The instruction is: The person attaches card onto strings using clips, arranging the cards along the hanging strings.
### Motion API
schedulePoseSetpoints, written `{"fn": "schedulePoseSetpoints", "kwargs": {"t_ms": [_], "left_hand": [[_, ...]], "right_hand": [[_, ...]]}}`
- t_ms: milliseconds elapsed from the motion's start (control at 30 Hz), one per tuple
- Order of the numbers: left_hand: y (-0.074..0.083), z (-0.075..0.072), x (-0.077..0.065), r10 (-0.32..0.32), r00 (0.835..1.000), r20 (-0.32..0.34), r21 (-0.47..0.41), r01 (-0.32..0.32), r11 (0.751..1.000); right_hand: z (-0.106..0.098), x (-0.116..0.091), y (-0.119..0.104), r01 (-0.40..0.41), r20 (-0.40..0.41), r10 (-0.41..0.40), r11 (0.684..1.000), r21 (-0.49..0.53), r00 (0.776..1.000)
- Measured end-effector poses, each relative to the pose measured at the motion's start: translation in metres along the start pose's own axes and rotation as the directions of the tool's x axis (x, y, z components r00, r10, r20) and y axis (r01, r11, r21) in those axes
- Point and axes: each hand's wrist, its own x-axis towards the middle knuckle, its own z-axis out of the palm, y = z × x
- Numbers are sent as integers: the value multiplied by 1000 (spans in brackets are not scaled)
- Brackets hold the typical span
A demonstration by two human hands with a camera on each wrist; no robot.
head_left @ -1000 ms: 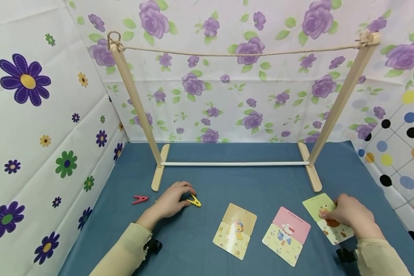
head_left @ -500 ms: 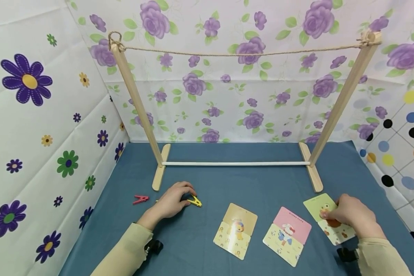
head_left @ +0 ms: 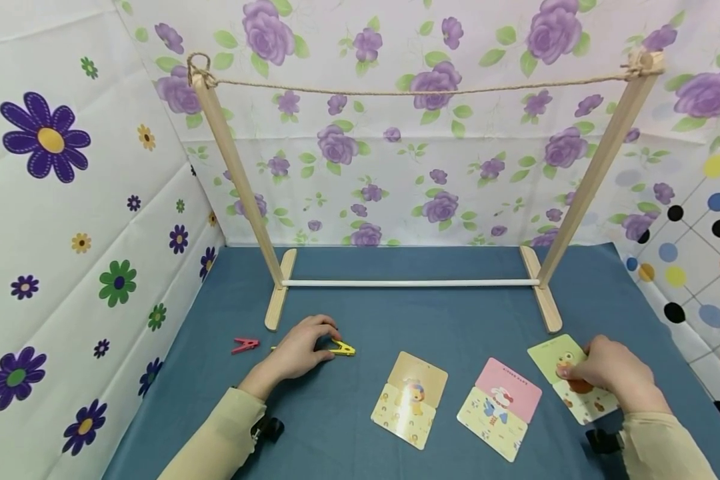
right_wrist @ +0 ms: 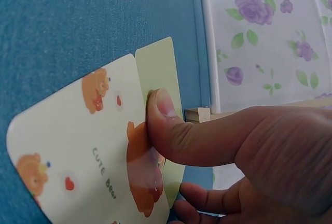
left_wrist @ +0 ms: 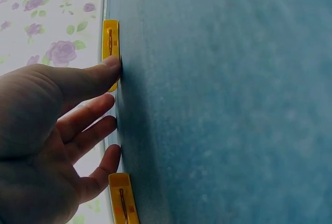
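Three cards point(head_left: 499, 410) are in a row on the counter point(head_left: 336, 427), in front of the stand point(head_left: 411, 283). The clips point(head_left: 244, 345) are left of the cards. A cloth point(head_left: 384, 167) is behind the stand.

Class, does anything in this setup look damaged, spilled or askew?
Nothing looks spilled or damaged. The Cute Bear card in the right hand and the tan card are askew, not square to the white rod.

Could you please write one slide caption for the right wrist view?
A right hand rests its thumb on a Cute Bear card over blue cloth, purple-flowered fabric behind.
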Motion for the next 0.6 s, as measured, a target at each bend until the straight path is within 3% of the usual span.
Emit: {"fn": "schedulePoseSetpoints", "kwargs": {"t_ms": [600], "left_hand": [[-2,0,2,-11,1000,9,-15,11,1000]], "right_hand": [[2,3,4,17,-28,-17,1000,18,999]]}}
